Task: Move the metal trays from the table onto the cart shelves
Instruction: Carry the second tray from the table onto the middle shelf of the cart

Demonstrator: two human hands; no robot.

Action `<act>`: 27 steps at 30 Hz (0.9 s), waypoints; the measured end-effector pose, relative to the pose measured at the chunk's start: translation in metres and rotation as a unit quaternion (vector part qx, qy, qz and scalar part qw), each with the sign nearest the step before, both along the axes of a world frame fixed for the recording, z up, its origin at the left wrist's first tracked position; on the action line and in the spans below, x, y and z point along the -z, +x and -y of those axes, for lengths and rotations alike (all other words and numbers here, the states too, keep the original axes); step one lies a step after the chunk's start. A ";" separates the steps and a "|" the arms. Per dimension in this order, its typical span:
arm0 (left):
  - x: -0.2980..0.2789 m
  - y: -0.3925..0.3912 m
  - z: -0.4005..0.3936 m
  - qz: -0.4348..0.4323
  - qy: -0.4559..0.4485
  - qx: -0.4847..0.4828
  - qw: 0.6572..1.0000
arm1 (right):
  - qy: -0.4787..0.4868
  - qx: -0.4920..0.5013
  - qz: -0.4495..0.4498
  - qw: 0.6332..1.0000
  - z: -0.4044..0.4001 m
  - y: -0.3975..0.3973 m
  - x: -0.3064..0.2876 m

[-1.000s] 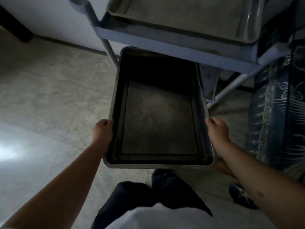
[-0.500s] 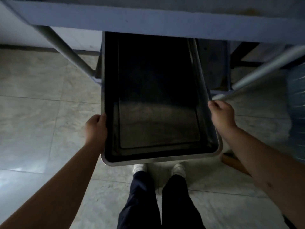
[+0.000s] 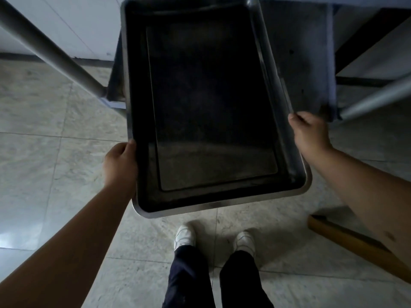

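A rectangular metal tray (image 3: 222, 205) with a dark inside fills the middle of the view. Its far end reaches over the cart's lower shelf (image 3: 304, 63), while its near end juts out above the floor. My left hand (image 3: 120, 163) grips the tray's left rim near the front corner. My right hand (image 3: 309, 132) holds the right rim a little farther along. The tray sits slightly skewed, its near end turned to the right.
Two slanted grey cart legs, one on the left (image 3: 51, 50) and one on the right (image 3: 375, 101), frame the shelf. A wooden piece (image 3: 355, 243) lies on the tiled floor at right. My white shoes (image 3: 184, 236) stand just below the tray. A pale wall is behind.
The tray has slid farther under the cart onto the lower shelf, and my view has dropped lower. The upper shelf with its tray has left the frame. Both hands keep their hold.
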State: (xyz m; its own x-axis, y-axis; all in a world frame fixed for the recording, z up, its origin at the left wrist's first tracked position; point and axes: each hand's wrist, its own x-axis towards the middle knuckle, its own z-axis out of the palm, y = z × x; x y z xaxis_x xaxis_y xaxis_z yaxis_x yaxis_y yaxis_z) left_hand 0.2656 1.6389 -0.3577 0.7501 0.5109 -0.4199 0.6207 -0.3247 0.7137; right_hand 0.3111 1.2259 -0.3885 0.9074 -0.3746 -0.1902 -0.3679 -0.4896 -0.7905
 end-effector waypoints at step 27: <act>0.009 0.012 0.043 0.002 -0.136 -0.075 0.988 | 0.198 0.227 -0.104 0.948 -0.080 -0.128 -0.005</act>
